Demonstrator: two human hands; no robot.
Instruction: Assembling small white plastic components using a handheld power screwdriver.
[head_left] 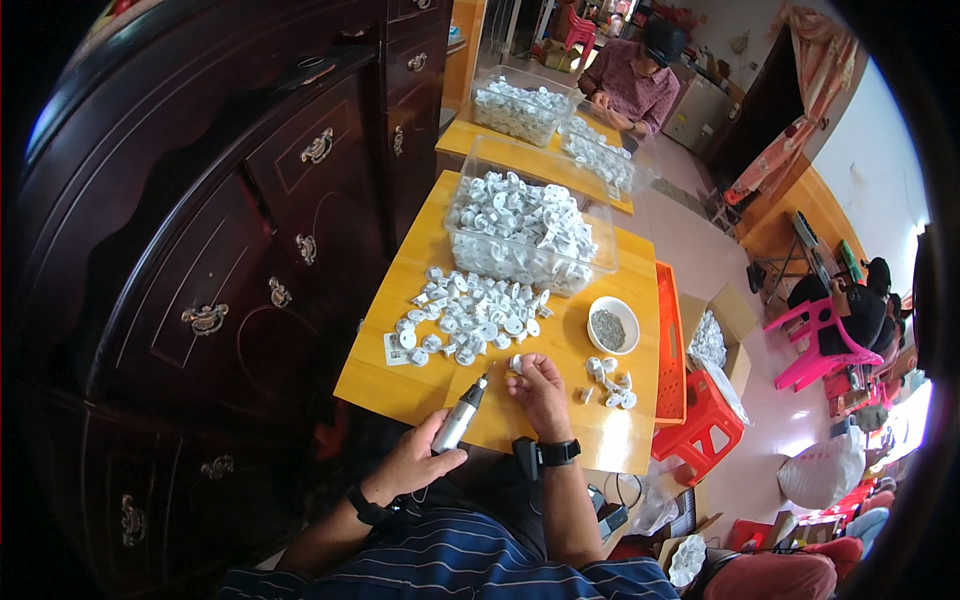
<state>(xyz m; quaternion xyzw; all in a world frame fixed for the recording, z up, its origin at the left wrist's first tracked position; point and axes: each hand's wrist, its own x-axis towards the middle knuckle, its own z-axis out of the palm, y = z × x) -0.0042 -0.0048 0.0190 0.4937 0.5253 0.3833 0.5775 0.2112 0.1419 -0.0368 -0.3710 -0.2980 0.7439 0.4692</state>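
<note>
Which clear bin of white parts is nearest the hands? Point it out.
The clear bin on the same yellow table as the hands, just beyond the loose pile of white parts. The other two bins sit on the farther table by another person.

A dark wooden cabinet [230, 250] with brass drawer pulls fills the left of the frame. At upper centre, a clear plastic bin [530, 235] heaped with white parts stands on the yellow surface [400, 375], and a small white bowl [613, 325] of grey bits sits right of centre. An orange crate [670, 345] lies along the right edge above a red stool [700, 425]. Another person [635, 85] sits at the top, by a second bin [520, 108].
</note>
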